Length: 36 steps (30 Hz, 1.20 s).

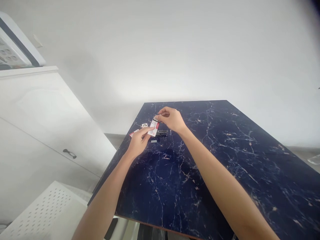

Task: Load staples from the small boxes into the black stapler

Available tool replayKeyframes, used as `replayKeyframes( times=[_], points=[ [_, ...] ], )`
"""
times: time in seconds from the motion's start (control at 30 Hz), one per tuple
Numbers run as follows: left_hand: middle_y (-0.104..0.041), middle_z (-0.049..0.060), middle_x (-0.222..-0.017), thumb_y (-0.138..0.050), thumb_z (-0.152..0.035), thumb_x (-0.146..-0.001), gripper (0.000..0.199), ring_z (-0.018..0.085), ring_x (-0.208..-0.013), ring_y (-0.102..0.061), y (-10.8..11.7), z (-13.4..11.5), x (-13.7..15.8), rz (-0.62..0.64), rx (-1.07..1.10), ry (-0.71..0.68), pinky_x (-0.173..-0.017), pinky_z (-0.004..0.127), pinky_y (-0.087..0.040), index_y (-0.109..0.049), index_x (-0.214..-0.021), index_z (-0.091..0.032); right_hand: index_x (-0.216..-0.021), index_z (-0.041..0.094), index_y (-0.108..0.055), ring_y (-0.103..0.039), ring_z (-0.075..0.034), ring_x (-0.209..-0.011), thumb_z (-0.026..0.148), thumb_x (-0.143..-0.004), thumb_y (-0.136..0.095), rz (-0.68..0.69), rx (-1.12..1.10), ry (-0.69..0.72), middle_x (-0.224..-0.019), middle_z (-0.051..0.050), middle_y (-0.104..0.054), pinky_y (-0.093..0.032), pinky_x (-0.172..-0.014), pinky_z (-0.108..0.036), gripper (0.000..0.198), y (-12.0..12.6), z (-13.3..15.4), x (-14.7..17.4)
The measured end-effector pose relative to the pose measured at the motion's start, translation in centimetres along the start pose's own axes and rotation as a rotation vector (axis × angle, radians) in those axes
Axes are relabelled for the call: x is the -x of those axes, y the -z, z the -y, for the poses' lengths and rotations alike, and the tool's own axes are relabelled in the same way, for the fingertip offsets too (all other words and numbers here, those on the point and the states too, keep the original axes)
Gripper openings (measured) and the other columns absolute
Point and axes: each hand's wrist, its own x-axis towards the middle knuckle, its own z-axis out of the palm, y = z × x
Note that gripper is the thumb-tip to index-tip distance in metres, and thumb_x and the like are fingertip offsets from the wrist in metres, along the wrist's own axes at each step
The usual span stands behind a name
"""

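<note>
A small white-and-red cardboard box [153, 130] is held tilted above the table, pinched between the thumb and fingers of my left hand [138, 141]. My right hand [172, 119] reaches over from the other side, thumb and fingertips closed at the box's dark upper end; whether they also grip something inside cannot be made out. Behind the box lies a black object with a metal strip [163, 132], perhaps a stapler, partly hidden. Just below sits a short grey metallic strip [154, 141]. A second red-and-white piece [134, 133] lies beside my left hand, partly covered by it.
A small white card with black marks [144, 125] rests on the dark blue marbled table [190, 186], near its left edge. White cabinets [50, 120] stand to the left, with a perforated white box [47, 210] below. A pale wall rises behind the table.
</note>
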Motion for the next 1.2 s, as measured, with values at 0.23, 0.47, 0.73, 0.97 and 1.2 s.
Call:
replayKeyframes(
  times=[0.23,0.47,0.73,0.97,1.2],
  points=[
    [-0.069,0.009,-0.128,-0.055,-0.035,-0.099,0.031,0.023,-0.109,-0.07,-0.3,0.5,0.0,-0.082,0.044,-0.034,-0.096,0.037,-0.056,-0.071,-0.122,-0.022,-0.091,0.023,-0.075,-0.073,-0.022,-0.086,0.041,-0.087,-0.072,-0.034,0.094,0.105,-0.09,-0.005,-0.078,-0.056,-0.074,-0.032,0.019,-0.9,0.3,0.4],
    [-0.072,0.008,-0.12,-0.054,-0.034,-0.1,0.03,0.021,-0.098,-0.073,-0.5,0.6,-0.1,-0.158,0.081,-0.062,-0.092,0.037,-0.059,-0.07,-0.122,-0.022,-0.101,0.024,-0.076,-0.073,-0.021,-0.088,0.036,-0.088,-0.071,-0.037,-0.028,0.093,-0.105,-0.005,-0.078,-0.058,-0.079,-0.035,0.019,-1.4,-0.2,0.2],
    [-0.072,0.009,-0.121,-0.055,-0.03,-0.101,0.03,0.022,-0.105,-0.072,-0.8,0.6,0.0,-0.191,0.049,-0.073,-0.096,0.037,-0.058,-0.069,-0.125,-0.022,-0.101,0.023,-0.076,-0.071,-0.018,-0.091,0.025,-0.092,-0.06,-0.029,0.046,0.282,-0.106,-0.004,-0.076,-0.056,-0.083,-0.032,0.019,-2.2,0.2,0.6],
    [-0.07,0.009,-0.128,-0.051,-0.02,-0.101,0.031,0.021,-0.112,-0.069,-0.6,0.3,0.1,-0.191,-0.137,-0.22,-0.096,0.034,-0.055,-0.07,-0.126,-0.023,-0.094,0.021,-0.071,-0.072,-0.018,-0.081,0.028,-0.09,-0.062,0.037,-0.157,0.042,-0.094,-0.003,-0.077,-0.055,-0.076,-0.031,0.013,-2.4,-0.5,0.0],
    [-0.071,0.01,-0.127,-0.048,-0.011,-0.099,0.036,0.02,-0.112,-0.069,-0.2,0.0,0.1,-0.231,-0.274,-0.311,-0.092,0.032,-0.055,-0.068,-0.127,-0.022,-0.097,0.021,-0.065,-0.068,-0.018,-0.08,0.027,-0.095,-0.052,0.02,0.002,0.192,-0.097,-0.005,-0.075,-0.05,-0.075,-0.031,0.015,-2.2,0.9,0.6]
  ],
)
